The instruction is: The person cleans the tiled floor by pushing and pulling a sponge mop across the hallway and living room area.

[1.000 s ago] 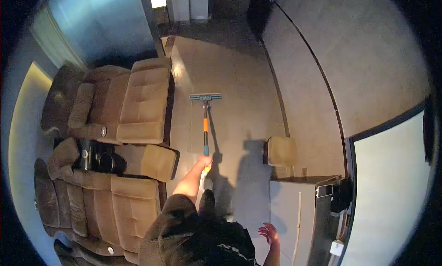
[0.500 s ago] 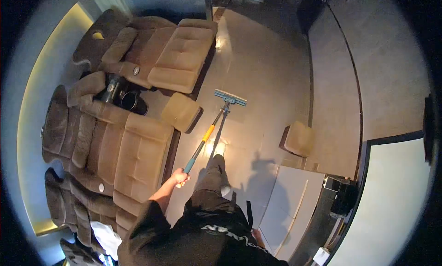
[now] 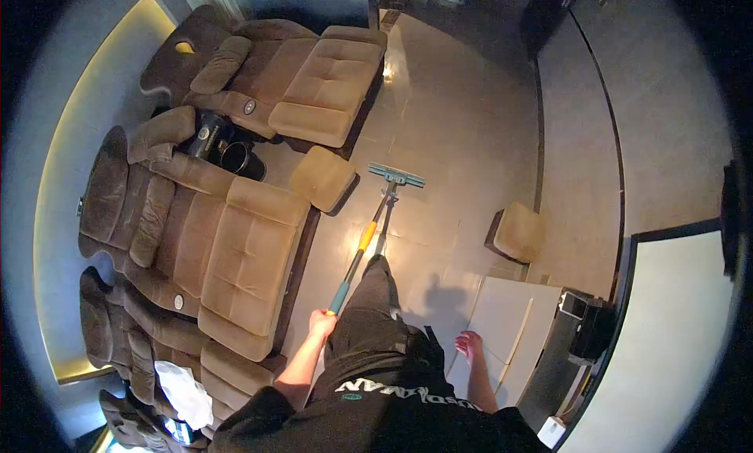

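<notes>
A long mop (image 3: 367, 237) with an orange and grey pole slants forward over the tiled floor, its flat teal head (image 3: 396, 176) resting on the tiles beyond my feet. My left hand (image 3: 321, 323) is wrapped round the teal grip at the pole's near end. Off to my right side, beside the low grey cabinet (image 3: 502, 327), hangs my right hand (image 3: 469, 345), its fingers apart and holding nothing.
Brown recliners (image 3: 255, 257) line the left side. A square stool (image 3: 323, 178) and a black bin (image 3: 241, 160) are between them. Another stool (image 3: 518, 232) stands by the right wall. White cloth (image 3: 184, 394) lies on a lower-left seat.
The view has turned and the recliners show farther right. The mop has gone from straight ahead to slanting. My right hand, mostly hidden half a second ago, shows again.
</notes>
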Demonstrator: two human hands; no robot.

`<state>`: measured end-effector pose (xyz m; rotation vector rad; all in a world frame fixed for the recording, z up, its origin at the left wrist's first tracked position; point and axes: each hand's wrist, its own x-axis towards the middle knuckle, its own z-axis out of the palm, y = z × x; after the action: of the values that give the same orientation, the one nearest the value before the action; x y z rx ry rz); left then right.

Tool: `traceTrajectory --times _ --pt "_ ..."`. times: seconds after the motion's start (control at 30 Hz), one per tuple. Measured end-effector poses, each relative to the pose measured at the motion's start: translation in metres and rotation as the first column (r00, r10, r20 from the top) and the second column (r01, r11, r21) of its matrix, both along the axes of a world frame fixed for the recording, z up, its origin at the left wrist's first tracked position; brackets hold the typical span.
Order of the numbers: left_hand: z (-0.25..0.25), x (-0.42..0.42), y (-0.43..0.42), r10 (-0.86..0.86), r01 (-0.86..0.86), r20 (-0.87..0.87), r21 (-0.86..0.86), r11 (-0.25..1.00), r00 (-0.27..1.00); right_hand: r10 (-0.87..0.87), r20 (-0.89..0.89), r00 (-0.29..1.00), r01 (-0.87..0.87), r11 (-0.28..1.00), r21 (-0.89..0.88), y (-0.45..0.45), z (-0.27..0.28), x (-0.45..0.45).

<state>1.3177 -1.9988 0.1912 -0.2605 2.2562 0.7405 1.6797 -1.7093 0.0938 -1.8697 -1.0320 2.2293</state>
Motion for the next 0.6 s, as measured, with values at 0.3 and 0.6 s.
traceTrajectory --times 0.3,0.6 --pt "-0.024 -0.073 0.145 0.127 -0.127 0.002 0.092 0.988 0.992 -0.159 -0.056 0.986 0.152 0.983 -0.102 -0.057 -0.009 0.024" --pt "-0.071 -0.261 0.304 0.064 -0.062 -0.011 0.157 0.986 0.998 -0.984 -0.046 0.172 0.982 0.175 -0.078 -0.002 0.04 -0.011"
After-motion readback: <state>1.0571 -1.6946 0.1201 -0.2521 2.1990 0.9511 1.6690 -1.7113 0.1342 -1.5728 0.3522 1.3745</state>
